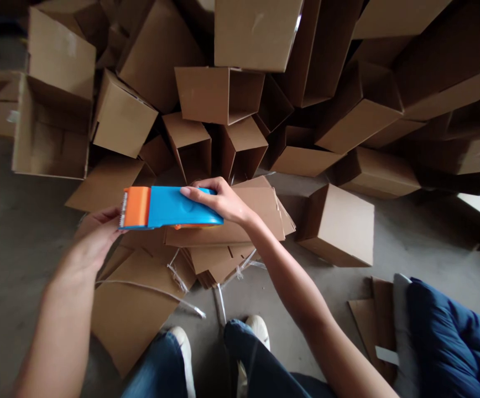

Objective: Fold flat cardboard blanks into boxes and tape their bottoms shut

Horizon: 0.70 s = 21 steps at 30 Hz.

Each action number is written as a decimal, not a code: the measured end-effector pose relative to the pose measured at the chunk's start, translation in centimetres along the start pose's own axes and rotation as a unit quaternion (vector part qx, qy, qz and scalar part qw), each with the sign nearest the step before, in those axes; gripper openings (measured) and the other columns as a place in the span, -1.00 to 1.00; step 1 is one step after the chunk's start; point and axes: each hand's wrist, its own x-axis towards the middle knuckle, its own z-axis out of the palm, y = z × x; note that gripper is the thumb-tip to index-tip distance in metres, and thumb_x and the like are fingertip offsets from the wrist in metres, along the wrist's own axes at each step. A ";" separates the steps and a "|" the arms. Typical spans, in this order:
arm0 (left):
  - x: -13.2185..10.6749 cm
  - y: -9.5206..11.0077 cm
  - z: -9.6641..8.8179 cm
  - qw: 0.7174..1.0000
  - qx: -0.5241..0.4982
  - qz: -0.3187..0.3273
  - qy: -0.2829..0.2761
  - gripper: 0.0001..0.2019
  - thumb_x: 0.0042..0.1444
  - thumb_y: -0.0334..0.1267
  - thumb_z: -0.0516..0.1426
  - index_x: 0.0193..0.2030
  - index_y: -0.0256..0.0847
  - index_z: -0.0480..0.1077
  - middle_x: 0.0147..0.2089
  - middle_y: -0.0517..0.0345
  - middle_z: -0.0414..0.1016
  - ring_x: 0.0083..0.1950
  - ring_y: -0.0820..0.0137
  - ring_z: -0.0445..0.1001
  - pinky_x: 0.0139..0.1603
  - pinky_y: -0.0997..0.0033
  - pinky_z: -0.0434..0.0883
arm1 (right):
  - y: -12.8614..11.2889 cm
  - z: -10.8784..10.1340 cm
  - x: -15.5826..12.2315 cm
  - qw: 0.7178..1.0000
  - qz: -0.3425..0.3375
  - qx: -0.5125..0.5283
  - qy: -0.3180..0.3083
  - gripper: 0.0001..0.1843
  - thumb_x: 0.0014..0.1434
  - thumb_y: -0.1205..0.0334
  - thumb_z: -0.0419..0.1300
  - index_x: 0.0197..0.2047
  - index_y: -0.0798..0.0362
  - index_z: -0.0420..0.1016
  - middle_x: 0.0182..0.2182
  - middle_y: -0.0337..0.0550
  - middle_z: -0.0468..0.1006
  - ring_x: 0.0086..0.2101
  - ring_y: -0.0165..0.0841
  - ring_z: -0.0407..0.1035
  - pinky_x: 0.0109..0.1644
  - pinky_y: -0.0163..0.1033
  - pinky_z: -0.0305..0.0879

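A blue and orange tape dispenser (169, 207) is held level over a stack of flat cardboard pieces (260, 207). My right hand (219, 202) is wrapped around its blue body near the right end, with the thumb lying on top. At the other end, a toothed metal edge shows on the orange part. My left hand (99, 232) is right at that toothed end, its fingers drawn together and partly hidden behind the dispenser. Whether a strip of tape is pinched there is too unclear to see.
Many open cardboard boxes (343, 224) are piled ahead and to both sides. A flat cardboard sheet (136, 309) and loose white strapping (152, 287) lie on the concrete floor by my feet. A dark blue padded cushion (451, 337) is at the lower right.
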 end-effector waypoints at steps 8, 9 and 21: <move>0.3 0.6 -0.1 0.997 0.053 0.017 -0.048 -0.76 -0.49 -0.32 0.43 -0.54 -0.18 0.61 -0.62 0.26 0.48 -0.55 0.50 0.27 -0.51 0.51 0.16 | -0.5 -0.7 -0.1 0.999 0.004 -0.045 -0.001 -0.33 0.17 -0.36 0.30 -0.56 0.02 0.20 -0.53 -0.35 0.14 -0.48 -0.48 0.02 -0.44 -0.26 -0.11; 0.4 0.7 -0.1 0.998 0.050 0.016 -0.047 -0.77 -0.49 -0.31 0.43 -0.55 -0.18 0.60 -0.61 0.24 0.49 -0.54 0.50 0.29 -0.50 0.52 0.18 | -0.6 -0.9 -0.2 0.999 0.007 -0.050 0.002 -0.32 0.17 -0.37 0.30 -0.56 0.02 0.19 -0.54 -0.35 0.13 -0.49 -0.48 0.01 -0.44 -0.26 -0.11; 1.7 2.1 -2.6 0.998 0.041 -0.041 0.031 -0.72 -0.50 -0.44 0.46 -0.53 -0.21 0.58 -0.50 0.18 0.63 -0.43 0.49 0.52 -0.40 0.65 0.45 | -2.5 -3.8 -2.1 0.990 0.020 -0.130 0.056 -0.29 0.16 -0.35 0.29 -0.60 -0.02 0.04 -0.58 -0.36 0.03 -0.51 -0.49 -0.06 -0.47 -0.23 -0.18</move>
